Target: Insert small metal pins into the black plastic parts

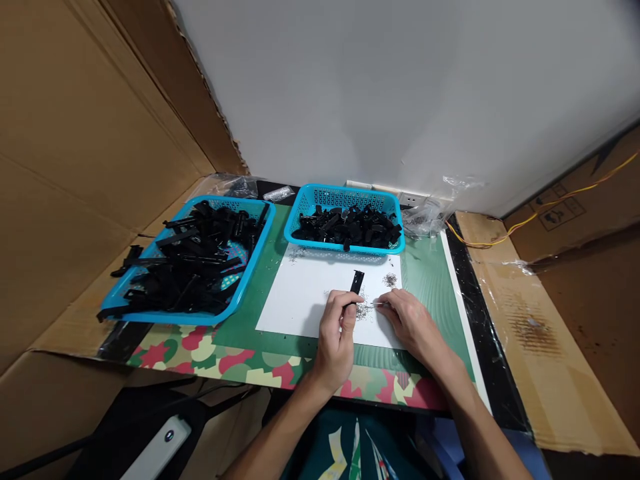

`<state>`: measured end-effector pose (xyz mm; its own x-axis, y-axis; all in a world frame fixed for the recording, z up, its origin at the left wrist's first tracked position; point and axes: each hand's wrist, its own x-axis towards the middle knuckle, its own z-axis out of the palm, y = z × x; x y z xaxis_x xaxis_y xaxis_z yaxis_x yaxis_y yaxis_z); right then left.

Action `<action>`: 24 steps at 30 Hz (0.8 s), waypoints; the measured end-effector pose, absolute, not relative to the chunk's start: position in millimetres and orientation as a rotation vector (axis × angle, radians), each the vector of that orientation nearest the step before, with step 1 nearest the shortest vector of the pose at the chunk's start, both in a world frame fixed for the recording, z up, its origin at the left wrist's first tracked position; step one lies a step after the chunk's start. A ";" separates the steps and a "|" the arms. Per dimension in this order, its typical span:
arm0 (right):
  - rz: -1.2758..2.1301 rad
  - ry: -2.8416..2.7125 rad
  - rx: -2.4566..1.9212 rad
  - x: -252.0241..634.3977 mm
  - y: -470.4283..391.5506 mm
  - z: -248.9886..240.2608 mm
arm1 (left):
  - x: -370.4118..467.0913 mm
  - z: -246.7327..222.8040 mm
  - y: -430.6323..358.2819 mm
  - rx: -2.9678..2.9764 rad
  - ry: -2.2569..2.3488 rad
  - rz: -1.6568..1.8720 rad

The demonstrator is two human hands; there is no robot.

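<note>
The black part (357, 281) is in the left hand (337, 333), above the white sheet (290, 300) at the middle of the table. The grip is closed on its near end between thumb and curled fingers, and the long, flat far end sticks out past the knuckles. Whether it touches the sheet cannot be told.

The part looks like moulded plastic, so it is probably light and stiff, easy to steady with one hand. Its surface seems smooth and could slide a little under a loose pinch. The broad near end, where the thumb sits, seems a sound place to hold; the narrow far end would likely give less control, and a hard squeeze there might strain any thin tabs.

The right hand (411, 321) lies to the right with its fingertips drawn together, gripping a thin item (384, 305) too small to identify. It points left, toward the black part. Between the hands lies a loose pile of tiny metal pieces (362, 311), with a second pile (390, 280) farther off. These pieces look almost weightless and prone to tangle or scatter, so a fine pinch at one edge suits them best.

Similar dark parts fill the far blue basket (345, 250) and the left blue basket (250, 275).
</note>
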<state>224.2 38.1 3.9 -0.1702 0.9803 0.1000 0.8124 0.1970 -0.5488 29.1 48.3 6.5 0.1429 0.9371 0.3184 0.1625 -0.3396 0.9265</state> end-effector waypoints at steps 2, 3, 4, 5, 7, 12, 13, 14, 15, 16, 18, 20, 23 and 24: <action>0.429 -2.151 -1.650 226.7 38.3 3.4 | 28.6 9.9 48.6 1.647 1.061 1.252; 0.381 -2.196 -1.635 228.1 38.7 2.6 | 28.5 11.2 48.6 1.643 1.055 1.249; 0.338 -2.227 -1.619 229.5 39.1 1.4 | 28.5 12.3 48.5 1.641 1.050 1.248; 0.307 -2.242 -1.602 230.9 39.5 -0.3 | 28.6 13.0 48.4 1.637 1.047 1.250; 0.302 -2.217 -1.576 233.5 40.0 -4.0 | 28.6 13.9 48.2 1.621 1.041 1.251; 0.492 -2.003 -1.568 237.6 39.9 -7.0 | 28.4 14.0 48.4 1.561 1.034 1.225; 0.530 -1.955 -1.570 238.1 39.9 -5.9 | 28.5 14.0 48.4 1.553 1.034 1.224; 0.565 -1.909 -1.572 238.5 40.0 -4.4 | 28.5 14.1 48.5 1.546 1.035 1.225; 0.597 -1.867 -1.570 238.9 40.2 -2.7 | 28.6 14.2 48.5 1.541 1.036 1.227; 0.626 -1.831 -1.566 239.3 40.3 -0.8 | 28.8 14.5 48.6 1.539 1.037 1.228; 0.677 -1.770 -1.562 240.4 40.7 2.8 | 29.0 15.1 48.6 1.535 1.041 1.226; 0.715 -1.738 -1.569 242.1 40.7 5.8 | 29.0 15.7 48.5 1.535 1.049 1.227; 0.735 -1.728 -1.602 246.1 40.2 9.2 | 28.6 15.6 48.3 1.541 1.057 1.231; 0.733 -1.728 -1.615 247.6 40.0 10.0 | 28.5 15.3 48.2 1.546 1.057 1.231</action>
<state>247.6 40.0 10.0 -0.0268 0.9959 0.0860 0.6302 0.0836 -0.7719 28.5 48.2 15.3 0.1502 0.9579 0.2447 0.0972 -0.2606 0.9605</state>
